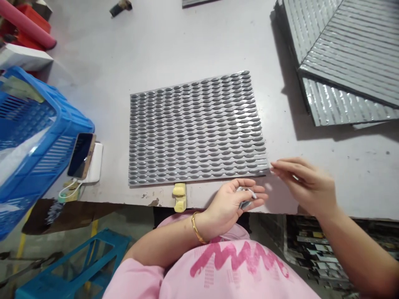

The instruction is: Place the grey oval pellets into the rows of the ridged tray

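Observation:
A grey sheet [196, 128] lies flat on the pale table [218, 41], covered in tight rows of raised, lens-shaped grey pieces. My left hand [232, 205] is curled near the table's front edge, just below the sheet, around a few small grey and white pieces [245, 198]. My right hand [304, 182] hovers to the right, its fingertips close to the sheet's lower right corner. The fingers are slightly blurred, and I cannot tell whether they pinch something small.
A blue plastic crate [37, 133] stands at the left, next to a phone [81, 155] resting on a white power bank [93, 162]. A yellow clip [180, 197] sits on the front edge. Stacked ridged grey sheets [343, 54] lie at the far right.

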Motion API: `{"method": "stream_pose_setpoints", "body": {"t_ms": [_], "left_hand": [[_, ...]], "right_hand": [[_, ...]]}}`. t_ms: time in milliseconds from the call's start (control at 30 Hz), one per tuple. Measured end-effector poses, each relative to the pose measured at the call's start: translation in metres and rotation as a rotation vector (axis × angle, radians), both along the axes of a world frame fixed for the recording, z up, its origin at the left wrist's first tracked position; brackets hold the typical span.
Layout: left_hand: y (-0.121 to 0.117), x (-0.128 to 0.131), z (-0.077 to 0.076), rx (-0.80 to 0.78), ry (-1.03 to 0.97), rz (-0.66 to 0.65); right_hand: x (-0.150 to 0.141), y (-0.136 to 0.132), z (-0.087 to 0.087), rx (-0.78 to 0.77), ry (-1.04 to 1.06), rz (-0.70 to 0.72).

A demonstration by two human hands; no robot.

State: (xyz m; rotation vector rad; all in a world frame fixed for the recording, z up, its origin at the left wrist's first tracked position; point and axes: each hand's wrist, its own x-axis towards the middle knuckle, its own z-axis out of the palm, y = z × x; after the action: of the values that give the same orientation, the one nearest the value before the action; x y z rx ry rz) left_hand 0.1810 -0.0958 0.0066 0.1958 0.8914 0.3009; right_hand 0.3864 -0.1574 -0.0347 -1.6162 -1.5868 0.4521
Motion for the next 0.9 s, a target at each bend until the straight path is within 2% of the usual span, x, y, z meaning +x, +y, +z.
{"method": "stream_pose_setpoints", "body": {"t_ms": [67,133,233,367,533,700,900], "left_hand": [[-0.001,-0.002,-0.001,0.002,0.002,-0.029],[-0.003,-0.004,-0.003,0.015,-0.006,-0.058],[-0.005,-0.006,-0.007,0.034,-0.012,-0.07],[-0.006,-0.007,-0.011,0.061,-0.012,-0.054],[-0.005,-0.008,-0.014,0.078,-0.017,-0.049],[-0.002,-0.007,-0.014,0.049,-0.011,-0.055],[-0.001,-0.007,-0.012,0.058,-0.01,-0.019]], "right_hand": [[0.011,0.013,-0.005,0.063,-0.201,0.012],[0.017,0.025,-0.01,0.124,-0.364,0.1],[0.022,0.039,-0.014,0.15,-0.49,0.246],[0.023,0.042,-0.015,0.168,-0.581,0.31],[0.026,0.037,-0.02,0.188,-0.646,0.249],[0.029,0.039,-0.022,0.073,-0.515,0.276],[0.027,0.043,-0.016,0.049,-0.553,0.235]]}}
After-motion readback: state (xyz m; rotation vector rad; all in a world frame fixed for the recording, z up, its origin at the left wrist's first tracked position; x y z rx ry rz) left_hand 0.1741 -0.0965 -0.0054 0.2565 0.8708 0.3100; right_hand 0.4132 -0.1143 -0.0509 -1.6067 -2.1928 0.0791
